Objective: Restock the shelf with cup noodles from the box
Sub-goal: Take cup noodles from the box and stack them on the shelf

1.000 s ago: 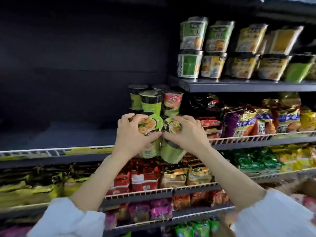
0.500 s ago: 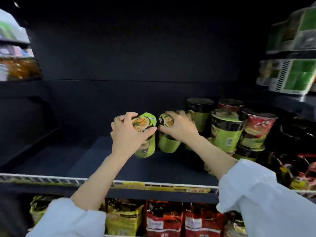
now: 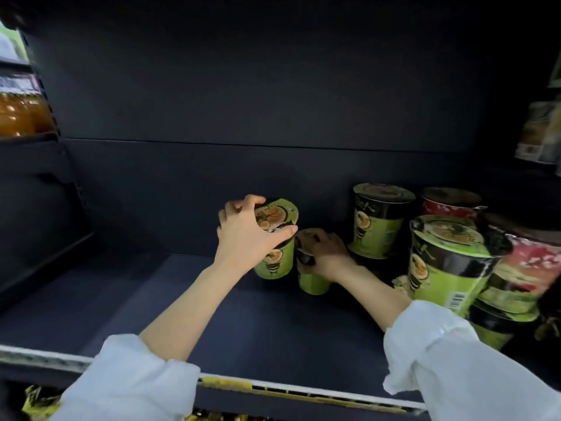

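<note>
Dark, deep shelving fills my head view, with a navy shelf (image 3: pixel 212 314) running wide across the middle and a white price rail (image 3: pixel 303 388) along its front edge. My left hand (image 3: pixel 246 235) grips the lid end of a green cup noodle (image 3: pixel 274 238), fingers curled over the rim and thumb across the printed lid; I cannot tell whether the cup's base touches the shelf. Just right of it and lower, my right hand (image 3: pixel 326 252) is closed over the top of a second green cup (image 3: pixel 312 281), which stands upright on the shelf floor. The two cups sit just beside each other, near the back wall.

To the right I see cups already stocked: a green cup at the back (image 3: pixel 376 220), a red cup (image 3: pixel 449 203) behind a nearer green cup (image 3: pixel 443 262) that is stacked on another, and a blurred red-and-green cup (image 3: pixel 528 268) at the frame edge. Orange bottles (image 3: pixel 21 112) stand on a neighbouring shelf at far left. White sleeves (image 3: pixel 130 384) cover both forearms near the camera.
</note>
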